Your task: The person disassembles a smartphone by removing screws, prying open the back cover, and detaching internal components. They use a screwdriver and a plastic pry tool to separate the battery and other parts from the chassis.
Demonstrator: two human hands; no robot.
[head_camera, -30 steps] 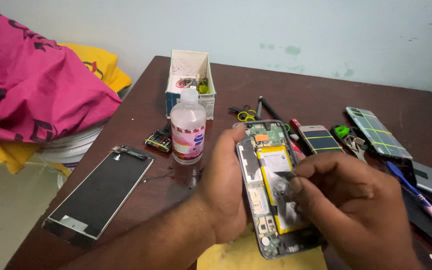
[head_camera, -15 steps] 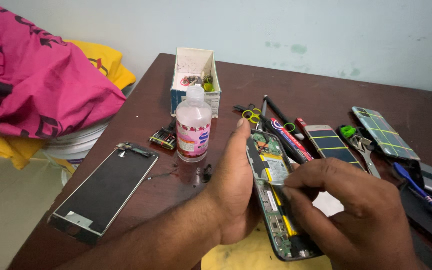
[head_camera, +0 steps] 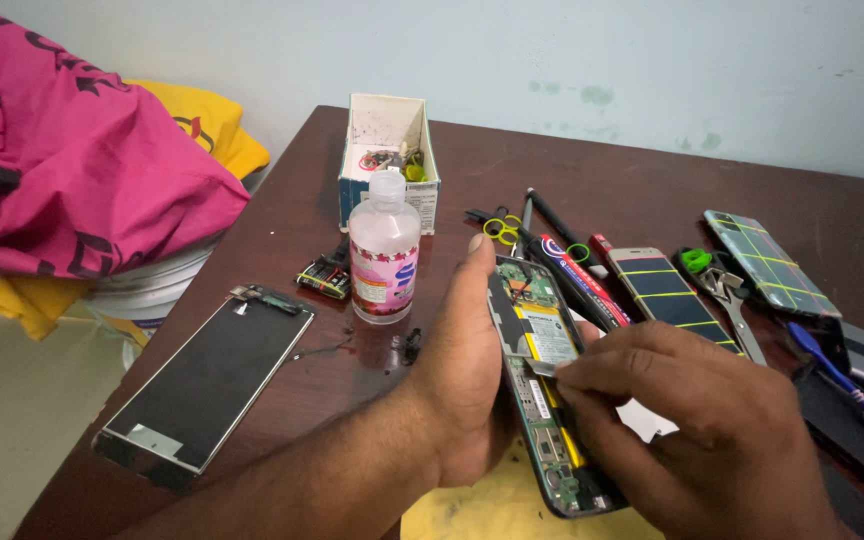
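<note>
I see the opened phone (head_camera: 542, 390), back cover off and circuit boards and battery exposed, tilted on edge above the desk (head_camera: 592, 180). Left hand (head_camera: 467, 370) has its grip clenched around the phone's side; right hand (head_camera: 692, 440) pinches a thin metal tool (head_camera: 542, 367) against the battery. Plastic bottle (head_camera: 384, 250), detached screen (head_camera: 202, 380) to the left.

Colours on the bench
Table (head_camera: 592, 190) dark brown; cloth (head_camera: 72, 170) pink; bottle (head_camera: 384, 250) clear, pink label; phone (head_camera: 542, 390) battery white-yellow.
</note>
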